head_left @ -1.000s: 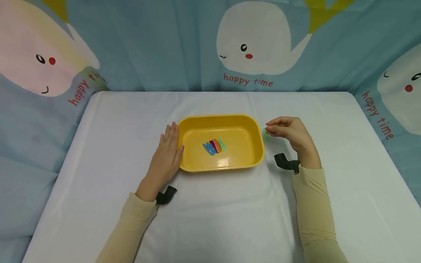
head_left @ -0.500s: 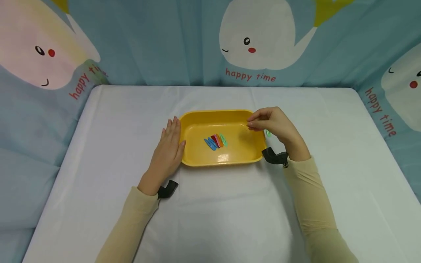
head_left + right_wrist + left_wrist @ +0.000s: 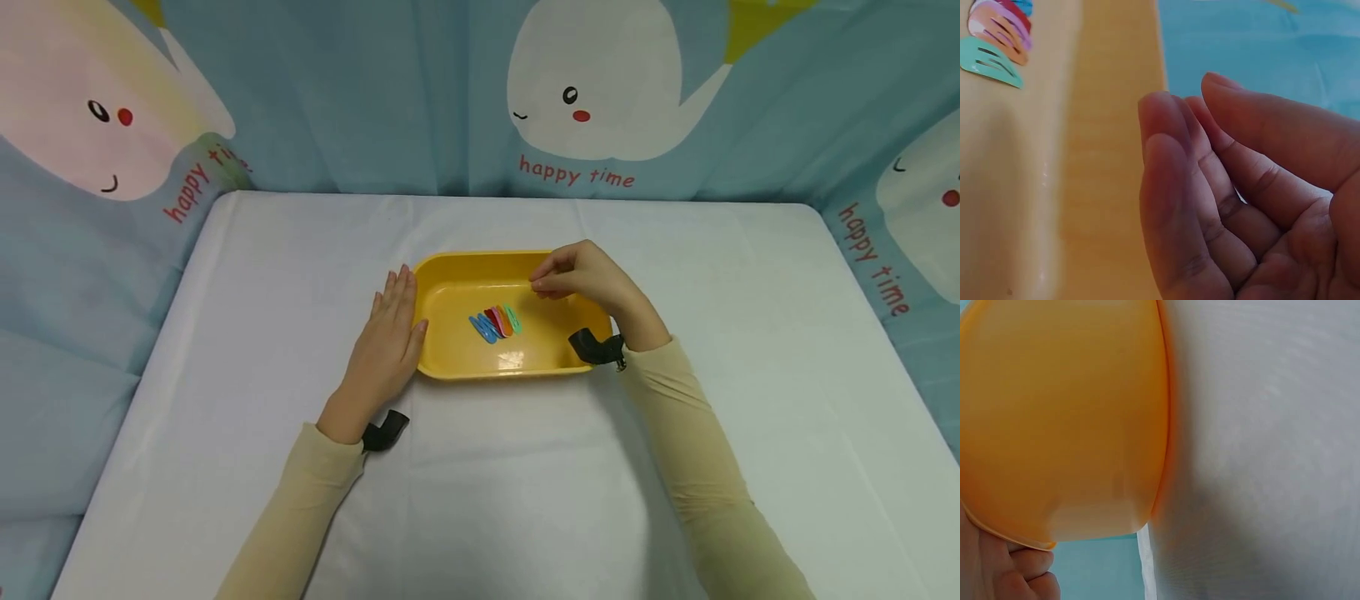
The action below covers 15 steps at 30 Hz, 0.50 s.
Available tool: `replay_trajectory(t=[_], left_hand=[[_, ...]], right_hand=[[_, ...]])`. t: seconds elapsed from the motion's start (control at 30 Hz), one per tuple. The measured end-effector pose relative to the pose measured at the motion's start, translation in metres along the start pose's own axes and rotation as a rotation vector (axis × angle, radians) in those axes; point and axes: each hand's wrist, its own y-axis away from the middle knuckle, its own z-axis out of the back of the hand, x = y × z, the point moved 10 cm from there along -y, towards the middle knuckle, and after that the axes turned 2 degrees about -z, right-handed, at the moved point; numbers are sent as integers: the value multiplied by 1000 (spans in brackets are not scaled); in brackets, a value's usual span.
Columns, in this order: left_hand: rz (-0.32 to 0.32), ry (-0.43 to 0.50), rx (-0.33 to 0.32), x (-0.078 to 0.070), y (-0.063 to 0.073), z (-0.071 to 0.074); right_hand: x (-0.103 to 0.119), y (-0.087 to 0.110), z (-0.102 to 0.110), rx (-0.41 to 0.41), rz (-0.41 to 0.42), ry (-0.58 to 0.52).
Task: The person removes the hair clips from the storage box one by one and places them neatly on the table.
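A yellow tray (image 3: 468, 377) stands on the table, with several snap hair clips (image 3: 495, 322) in a fanned row on its floor: blue, dark red, pink, orange and green. My left hand (image 3: 384, 337) rests along the tray's left end, fingers straight, thumb at the rim. The left wrist view shows the tray's outer wall (image 3: 1066, 425) and curled fingertips (image 3: 1029, 562) by its rim. My right hand (image 3: 588, 275) hovers over the tray's right part. The right wrist view shows its fingers loosely bent, thumb apart, nothing between them; the green clip (image 3: 991, 62) lies beyond.
A white cloth (image 3: 495, 500) covers the table. Behind and at the sides hangs a blue curtain (image 3: 375, 108) with whale prints. Black camera mounts (image 3: 386, 431) sit at both wrists.
My right hand has left a green clip right of the tray and moved left over the tray. That clip, seen half a second ago, is now hidden. The left hand stays at the tray's end.
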Motion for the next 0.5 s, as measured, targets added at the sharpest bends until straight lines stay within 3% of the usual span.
replay_trajectory(t=[0.5], left_hand=[[-2,1,-10,-1,1,0]], right_hand=[[-19,-25,-25,114,-101,96]])
